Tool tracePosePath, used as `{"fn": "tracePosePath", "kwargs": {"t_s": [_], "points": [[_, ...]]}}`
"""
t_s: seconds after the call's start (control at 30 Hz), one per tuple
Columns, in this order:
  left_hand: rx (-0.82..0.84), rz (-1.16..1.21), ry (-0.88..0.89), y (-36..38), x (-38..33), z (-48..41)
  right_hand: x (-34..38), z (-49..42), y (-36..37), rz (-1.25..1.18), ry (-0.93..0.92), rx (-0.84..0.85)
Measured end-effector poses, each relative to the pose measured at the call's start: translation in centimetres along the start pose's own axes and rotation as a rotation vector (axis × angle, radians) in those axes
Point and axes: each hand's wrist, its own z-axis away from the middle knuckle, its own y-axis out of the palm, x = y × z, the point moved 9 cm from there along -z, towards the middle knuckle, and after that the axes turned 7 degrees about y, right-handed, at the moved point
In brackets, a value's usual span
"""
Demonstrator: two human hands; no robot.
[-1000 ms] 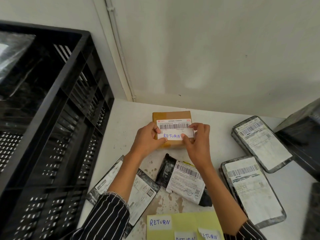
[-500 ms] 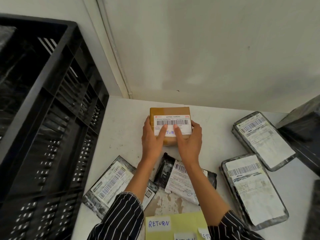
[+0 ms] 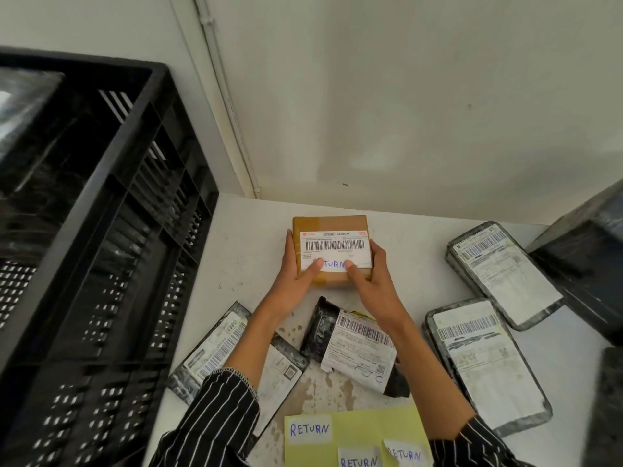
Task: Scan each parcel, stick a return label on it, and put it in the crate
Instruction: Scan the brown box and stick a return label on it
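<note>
Left hand (image 3: 292,281) and right hand (image 3: 375,284) clasp brown box (image 3: 328,223) by its sides, thumbs pressing return label (image 3: 332,264) flat.

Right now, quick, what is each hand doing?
Left hand: grips the brown box at its left side, thumb on the return label.
Right hand: grips its right side, thumb on the label too.

A brown box (image 3: 332,249) carries a white label (image 3: 335,251) with blue lettering, beside a black crate (image 3: 101,230), a yellow sheet (image 3: 357,429) and black-and-white striped sleeves (image 3: 215,416).
</note>
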Motion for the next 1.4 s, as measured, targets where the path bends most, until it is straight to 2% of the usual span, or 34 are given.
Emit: {"fn": "tracePosePath", "kwargs": {"t_s": [0.17,0.4,0.7,0.97,1.13,1.4], "points": [[-0.064,0.0,0.056,0.0,-2.9,3.2,2.3,3.4,-0.2,-0.051,-0.059,-0.003],[-0.135,0.033,0.224,-1.1,-10.6,9.5,9.6,9.7,-0.7,-0.107,-0.231,-0.025],[-0.271,-0.036,0.439,-5.5,-19.9,19.4,18.7,17.6,2.7,-0.127,-0.452,0.088],[-0.424,-0.112,0.541,-13.9,-24.3,25.4,25.0,20.6,11.0,-0.114,-0.546,0.241],[-0.481,-0.151,0.526,-21.7,-25.5,25.7,28.3,20.0,17.9,-0.06,-0.565,0.294],[-0.324,-0.255,0.455,-34.7,-25.8,23.0,32.4,16.6,30.4,0.089,-0.58,0.376]]}}
